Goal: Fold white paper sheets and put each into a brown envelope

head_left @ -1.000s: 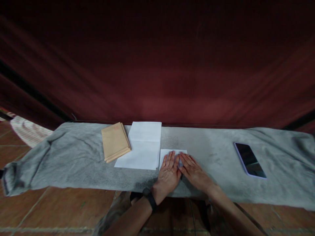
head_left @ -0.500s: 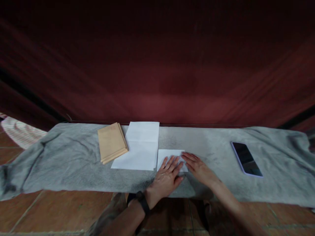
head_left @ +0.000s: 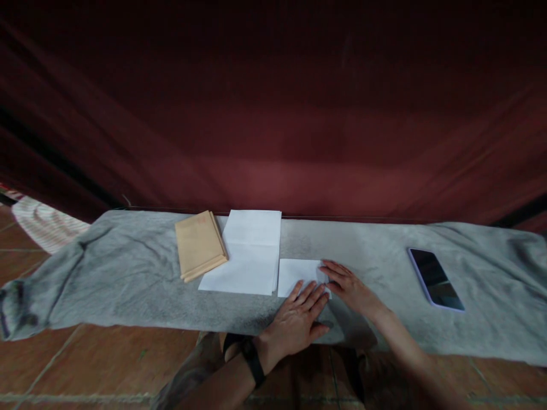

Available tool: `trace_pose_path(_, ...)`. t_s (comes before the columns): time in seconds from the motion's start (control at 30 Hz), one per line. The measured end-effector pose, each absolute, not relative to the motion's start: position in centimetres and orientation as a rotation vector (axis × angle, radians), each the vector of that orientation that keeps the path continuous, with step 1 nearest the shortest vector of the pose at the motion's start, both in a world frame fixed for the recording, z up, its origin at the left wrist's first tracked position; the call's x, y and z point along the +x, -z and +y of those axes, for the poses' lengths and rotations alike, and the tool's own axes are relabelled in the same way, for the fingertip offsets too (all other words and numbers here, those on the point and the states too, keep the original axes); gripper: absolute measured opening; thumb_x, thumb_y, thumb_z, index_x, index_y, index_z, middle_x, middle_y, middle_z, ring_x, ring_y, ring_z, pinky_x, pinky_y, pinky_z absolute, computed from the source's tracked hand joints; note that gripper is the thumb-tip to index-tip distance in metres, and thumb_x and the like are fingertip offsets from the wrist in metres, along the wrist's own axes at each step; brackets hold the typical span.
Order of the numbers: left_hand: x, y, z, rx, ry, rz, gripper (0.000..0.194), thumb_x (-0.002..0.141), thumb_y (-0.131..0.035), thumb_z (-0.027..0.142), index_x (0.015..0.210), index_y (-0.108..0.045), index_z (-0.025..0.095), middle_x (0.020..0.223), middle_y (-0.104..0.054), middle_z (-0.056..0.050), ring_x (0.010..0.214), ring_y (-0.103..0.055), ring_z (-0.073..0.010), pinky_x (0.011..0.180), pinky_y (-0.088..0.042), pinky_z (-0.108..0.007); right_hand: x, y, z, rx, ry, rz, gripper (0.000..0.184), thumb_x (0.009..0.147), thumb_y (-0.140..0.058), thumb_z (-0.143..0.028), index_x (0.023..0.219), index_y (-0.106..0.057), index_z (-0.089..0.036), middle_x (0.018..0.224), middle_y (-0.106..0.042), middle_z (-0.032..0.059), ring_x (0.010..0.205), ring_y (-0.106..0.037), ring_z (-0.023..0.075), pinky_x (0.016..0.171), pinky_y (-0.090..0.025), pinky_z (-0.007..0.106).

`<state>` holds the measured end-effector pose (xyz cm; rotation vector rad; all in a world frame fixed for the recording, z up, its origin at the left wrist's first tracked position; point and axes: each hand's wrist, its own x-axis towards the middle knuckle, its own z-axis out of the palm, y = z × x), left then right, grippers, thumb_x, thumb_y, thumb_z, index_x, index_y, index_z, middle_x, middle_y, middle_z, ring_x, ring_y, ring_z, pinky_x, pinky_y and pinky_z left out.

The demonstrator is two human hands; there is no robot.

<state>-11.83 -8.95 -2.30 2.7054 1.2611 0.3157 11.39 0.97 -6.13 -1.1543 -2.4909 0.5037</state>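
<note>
A small folded sheet of white paper (head_left: 294, 271) lies flat on the grey cloth in front of me. My left hand (head_left: 299, 319), a black band on its wrist, rests open over the paper's near edge with the fingers spread. At the right edge of the same paper my right hand (head_left: 348, 287) lies open, its fingertips touching the far right corner. Just left of it is a stack of larger white sheets (head_left: 250, 267) with a crease across the middle. Brown envelopes (head_left: 200, 242) overlap the stack's left side.
A phone (head_left: 436, 279) with a light purple case lies to the right. Grey cloth (head_left: 128, 273) covers the long bench or table. A dark red curtain-like sheet (head_left: 273, 142) hangs behind it. Tiled floor (head_left: 106, 364) shows below, and a striped cloth (head_left: 49, 225) at far left.
Both hands were together on the paper. My left hand has slid toward me to its near edge, and my right hand has moved to its right edge, uncovering more paper.
</note>
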Motion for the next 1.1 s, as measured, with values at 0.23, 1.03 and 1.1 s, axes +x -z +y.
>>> trace_pose_path(0.23,-11.2,2.7,-8.1,2.614,-0.439,1.483,0.055,0.105,-0.037,0.048,0.151,-0.044,0.020,0.158,-0.044,-0.008,0.149,-0.036,-0.0218,0.124,-0.029,-0.042,11.8,6.6,1.5,-1.168,-0.620,-2.502,0.054,0.091,-0.059,-0.025,0.145,-0.055,-0.027,0.156,-0.047,0.0060,0.145,-0.043,0.0242,0.120,-0.038,0.050)
trace_pose_path(1.03,-9.4,6.6,-4.9,2.431,-0.420,2.016,0.062,0.099,-0.036,0.024,0.158,-0.026,0.011,0.164,-0.031,-0.016,0.154,-0.020,-0.0292,0.124,-0.024,-0.057,5.9,5.6,-0.8,-1.244,-0.334,-2.459,0.056,0.106,-0.029,-0.041,0.158,-0.034,-0.020,0.161,-0.038,0.0108,0.150,-0.034,0.0231,0.123,-0.031,0.051)
trace_pose_path(1.1,-9.6,6.8,-4.9,2.434,-0.420,2.018,0.064,0.097,-0.034,0.018,0.159,-0.021,0.010,0.164,-0.030,-0.017,0.153,-0.022,-0.0281,0.124,-0.026,-0.054,5.1,6.3,-1.5,-1.275,-0.288,-2.492,0.057,0.107,-0.026,-0.041,0.160,-0.028,-0.019,0.163,-0.035,0.0102,0.152,-0.030,0.0225,0.125,-0.028,0.050)
